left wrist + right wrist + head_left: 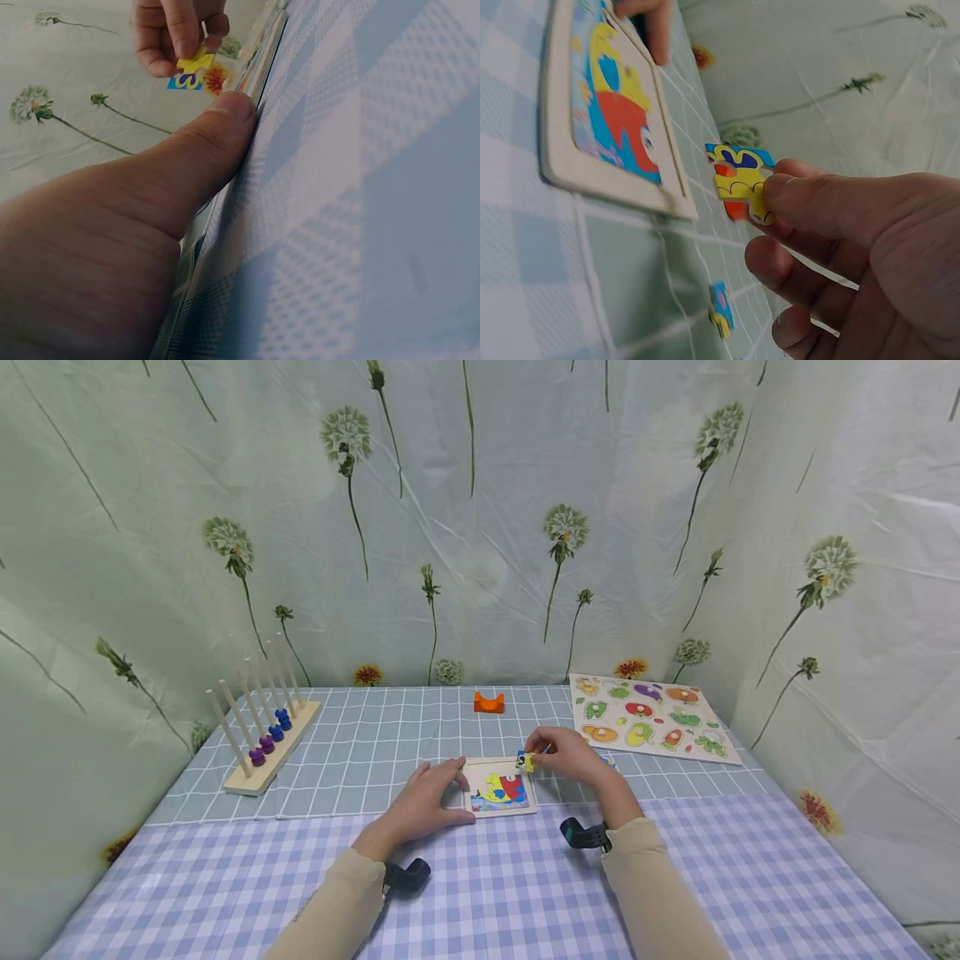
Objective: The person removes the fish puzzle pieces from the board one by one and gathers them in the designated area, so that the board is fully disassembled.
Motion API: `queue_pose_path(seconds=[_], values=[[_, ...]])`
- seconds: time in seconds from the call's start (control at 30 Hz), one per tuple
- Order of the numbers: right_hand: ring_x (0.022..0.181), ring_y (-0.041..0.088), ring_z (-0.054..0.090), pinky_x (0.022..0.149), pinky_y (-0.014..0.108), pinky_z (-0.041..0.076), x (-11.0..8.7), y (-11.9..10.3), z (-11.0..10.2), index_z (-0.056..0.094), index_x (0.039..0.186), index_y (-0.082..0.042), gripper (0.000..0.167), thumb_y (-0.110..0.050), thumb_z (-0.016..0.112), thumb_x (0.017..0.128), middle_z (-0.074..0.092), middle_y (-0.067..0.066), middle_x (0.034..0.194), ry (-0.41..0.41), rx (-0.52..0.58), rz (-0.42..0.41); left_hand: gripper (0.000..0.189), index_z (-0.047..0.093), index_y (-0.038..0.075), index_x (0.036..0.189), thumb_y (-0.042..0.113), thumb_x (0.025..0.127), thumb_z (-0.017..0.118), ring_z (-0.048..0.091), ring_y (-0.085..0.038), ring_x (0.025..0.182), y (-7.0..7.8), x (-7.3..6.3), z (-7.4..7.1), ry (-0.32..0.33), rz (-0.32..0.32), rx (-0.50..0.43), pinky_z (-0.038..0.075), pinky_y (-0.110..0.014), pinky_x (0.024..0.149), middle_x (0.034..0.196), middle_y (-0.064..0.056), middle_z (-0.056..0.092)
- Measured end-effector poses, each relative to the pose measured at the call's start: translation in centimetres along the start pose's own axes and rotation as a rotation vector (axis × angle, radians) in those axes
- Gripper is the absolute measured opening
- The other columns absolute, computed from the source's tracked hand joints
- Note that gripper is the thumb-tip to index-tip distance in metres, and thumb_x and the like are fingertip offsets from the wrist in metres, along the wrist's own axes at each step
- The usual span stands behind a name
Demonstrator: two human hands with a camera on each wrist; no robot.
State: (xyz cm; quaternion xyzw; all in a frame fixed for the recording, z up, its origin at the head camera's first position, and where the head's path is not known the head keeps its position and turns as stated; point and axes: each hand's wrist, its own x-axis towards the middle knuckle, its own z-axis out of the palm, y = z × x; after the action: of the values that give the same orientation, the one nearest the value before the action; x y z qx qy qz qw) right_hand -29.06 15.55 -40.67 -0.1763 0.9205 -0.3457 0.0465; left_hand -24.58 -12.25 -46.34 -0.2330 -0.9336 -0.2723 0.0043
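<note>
A wooden jigsaw tray [506, 813] lies in the middle of the table, its lower part filled with a red, yellow and blue picture. My left hand [426, 799] holds the tray's left side, thumb at the near corner and fingers toward the far corner. In the left wrist view the thumb [214, 127] presses against the tray's edge. Just above the tray's far right corner, my right hand [568, 757] pinches a yellow and blue jigsaw piece [739, 187] between thumb and finger, tilted up. Another jigsaw piece [720, 309] lies on the cloth to the tray's right.
At the left stands a wooden peg stand [249, 783] with purple and blue beads. A small orange arch-shaped block [489, 703] sits at the table's back. The vegetable puzzle board [626, 723] lies back right, beyond my right hand. A patterned curtain [480, 527] hangs behind the table.
</note>
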Motion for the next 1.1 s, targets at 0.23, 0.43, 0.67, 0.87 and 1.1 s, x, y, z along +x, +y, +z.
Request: queue_pose_path(seconds=[0.23,0.43,0.67,0.87,1.1], values=[[0.084,0.017,0.057,0.071,0.026,0.049,-0.3,1.4,-1.0,0.067,0.102,-0.01,0.012,-0.006,0.066,0.091,0.066,0.006,0.094,-0.032,0.028,0.024,0.038,0.06,0.028,0.104,0.047,0.08,0.081,0.039,-0.025,0.148,-0.2,-0.1,0.1,0.002,0.02,-0.003,0.016,-0.06,0.124,0.156,-0.005,0.046],[0.075,0.017,0.057,0.063,0.026,0.05,-0.4,2.1,-1.1,0.068,0.103,-0.009,0.012,-0.004,0.065,0.092,0.065,0.006,0.089,-0.062,0.053,0.09,0.034,0.065,0.032,0.107,0.046,0.081,0.08,0.038,-0.028,0.149,-0.3,-0.1,0.1,0.002,0.052,0.005,0.015,-0.065,0.122,0.156,-0.006,0.046],[0.07,0.017,0.054,0.059,0.026,0.049,-0.5,2.3,-1.0,0.068,0.104,-0.01,0.013,-0.006,0.065,0.092,0.062,0.006,0.087,-0.099,0.052,0.158,0.033,0.07,0.03,0.109,0.044,0.081,0.081,0.038,-0.031,0.148,-0.4,0.0,0.1,-0.004,0.067,0.0,0.015,-0.067,0.121,0.157,-0.01,0.045],[0.071,0.017,0.054,0.059,0.024,0.048,-0.5,2.5,-0.8,0.068,0.103,-0.011,0.012,-0.007,0.066,0.092,0.063,0.005,0.089,-0.098,0.035,0.187,0.031,0.07,0.03,0.107,0.042,0.081,0.081,0.038,-0.033,0.148,-0.3,-0.1,0.0,-0.001,0.071,-0.007,0.014,-0.067,0.121,0.157,-0.01,0.045],[0.078,0.018,0.054,0.064,0.025,0.046,-0.4,2.6,-0.6,0.069,0.103,-0.013,0.016,-0.006,0.069,0.088,0.064,0.005,0.091,-0.081,0.016,0.196,0.031,0.071,0.029,0.108,0.041,0.081,0.081,0.037,-0.034,0.148,-0.1,-0.2,-0.2,-0.003,0.083,-0.014,0.014,-0.068,0.121,0.157,-0.007,0.044]])
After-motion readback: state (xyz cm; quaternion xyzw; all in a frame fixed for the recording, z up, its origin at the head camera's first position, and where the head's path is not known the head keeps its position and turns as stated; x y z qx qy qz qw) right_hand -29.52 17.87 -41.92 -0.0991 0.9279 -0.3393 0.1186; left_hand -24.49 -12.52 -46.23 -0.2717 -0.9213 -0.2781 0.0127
